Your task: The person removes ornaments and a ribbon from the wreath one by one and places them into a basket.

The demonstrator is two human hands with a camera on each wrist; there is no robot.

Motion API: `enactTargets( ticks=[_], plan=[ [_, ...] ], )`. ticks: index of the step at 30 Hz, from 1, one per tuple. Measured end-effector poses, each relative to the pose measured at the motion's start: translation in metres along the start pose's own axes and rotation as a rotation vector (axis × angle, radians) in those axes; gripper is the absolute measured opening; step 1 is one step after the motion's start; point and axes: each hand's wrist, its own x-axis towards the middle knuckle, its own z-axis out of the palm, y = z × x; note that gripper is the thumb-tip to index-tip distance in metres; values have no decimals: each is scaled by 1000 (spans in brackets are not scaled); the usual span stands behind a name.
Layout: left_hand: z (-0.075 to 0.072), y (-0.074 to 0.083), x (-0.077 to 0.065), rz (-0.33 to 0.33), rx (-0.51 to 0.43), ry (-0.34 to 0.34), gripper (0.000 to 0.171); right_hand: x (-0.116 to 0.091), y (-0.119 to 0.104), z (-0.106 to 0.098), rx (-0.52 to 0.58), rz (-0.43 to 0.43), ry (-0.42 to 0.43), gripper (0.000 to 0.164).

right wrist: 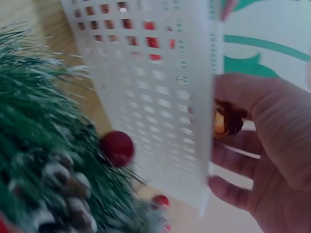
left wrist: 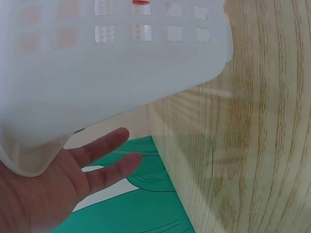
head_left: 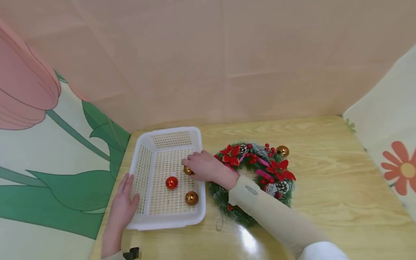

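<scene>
My right hand (head_left: 205,167) reaches over the right rim of a white plastic basket (head_left: 202,213) and holds a shiny gold bauble (head_left: 187,170) inside it. In the right wrist view the gold bauble (right wrist: 227,119) shows between thumb and fingers, partly hidden by the basket wall. My left hand (head_left: 122,202) rests at the basket's left rim, its fingers extended along the outside. Those fingers (left wrist: 109,174) look straight and spread in the left wrist view. In the basket lie a red bauble (head_left: 172,182) and another gold bauble (head_left: 191,198).
A green wreath (head_left: 224,202) with red poinsettias, berries and pine cones lies right of the basket, under my right forearm. Another gold bauble (head_left: 282,151) sits at the wreath's far right edge. The wooden table (head_left: 338,173) meets a covered wall at the back.
</scene>
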Motion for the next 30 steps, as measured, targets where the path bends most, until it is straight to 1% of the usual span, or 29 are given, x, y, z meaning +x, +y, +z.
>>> enactTargets(
  ticks=[2, 4, 7, 9, 12, 14, 16, 19, 23, 26, 30],
  plan=[
    [-1, 0, 0, -3, 0, 2, 68, 6, -3, 5, -71, 11, 14, 25],
    [0, 0, 0, -2, 0, 10, 68, 12, -6, 9, -117, 21, 31, 20],
    [3, 0, 0, 1, -5, 19, 68, 18, -11, 14, -101, 33, 17, 12],
    [6, 0, 0, 3, -14, 20, 68, 22, -14, 16, -63, 42, -26, 10],
    [11, -1, -1, 8, -18, 19, 69, 24, -18, 20, -22, 59, -123, 10],
    [13, -2, -2, 12, -11, 20, 69, 25, -20, 23, -13, 67, -166, 10],
    [14, -2, -3, 15, 2, 22, 69, 26, -22, 27, -27, 66, -192, 10],
    [12, -4, -3, 17, 18, 26, 69, 29, -24, 33, -38, 69, -193, 7],
    [8, -4, -1, 25, 19, 43, 69, 34, -27, 38, -42, 80, -191, 12],
    [6, -4, 0, 31, 14, 52, 69, 37, -30, 39, -57, 93, -200, 18],
    [5, -5, 0, 27, 9, 47, 70, 39, -34, 39, -102, 109, -205, 16]
  ],
)
